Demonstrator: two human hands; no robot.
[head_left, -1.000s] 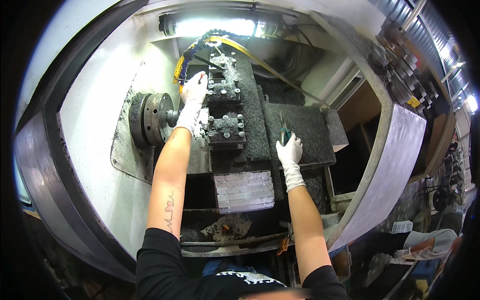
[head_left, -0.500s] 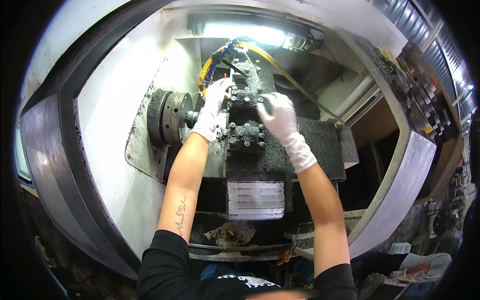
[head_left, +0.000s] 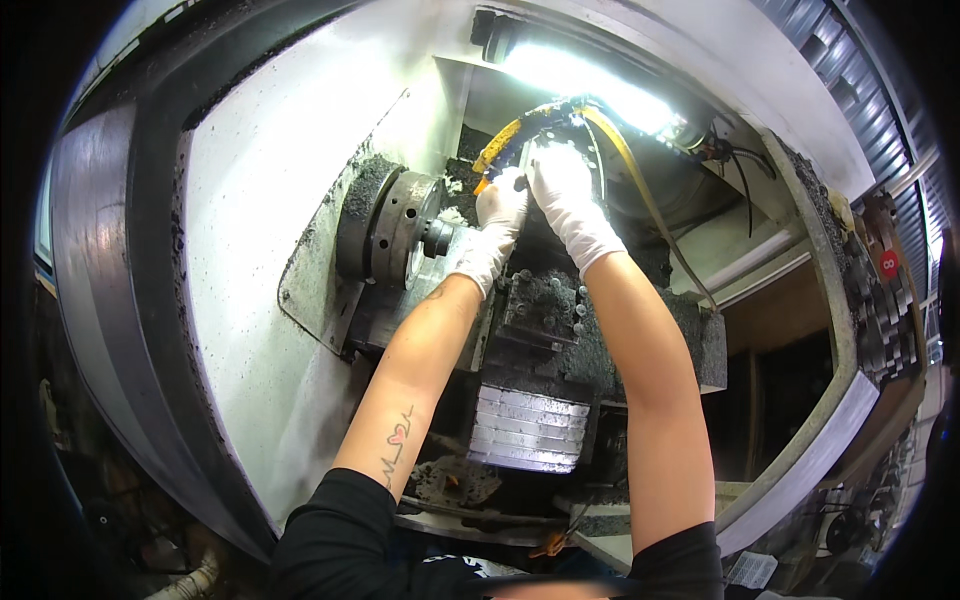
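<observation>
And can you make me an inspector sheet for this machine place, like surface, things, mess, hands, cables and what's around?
Surface: dark grainy debris coats the bolted block.
Job's things: yellow-and-blue segmented hose beside the hands; round metal chuck to their left.
Clutter: orange-handled tool near the front edge.
Hands: left hand and right hand, both in white gloves, close together; whatever they hold is hidden.
Cables: yellow hose slants down to the right; black cable hangs by the lamp.
Surroundings: lamp lit above; metal parts outside on the right.
</observation>
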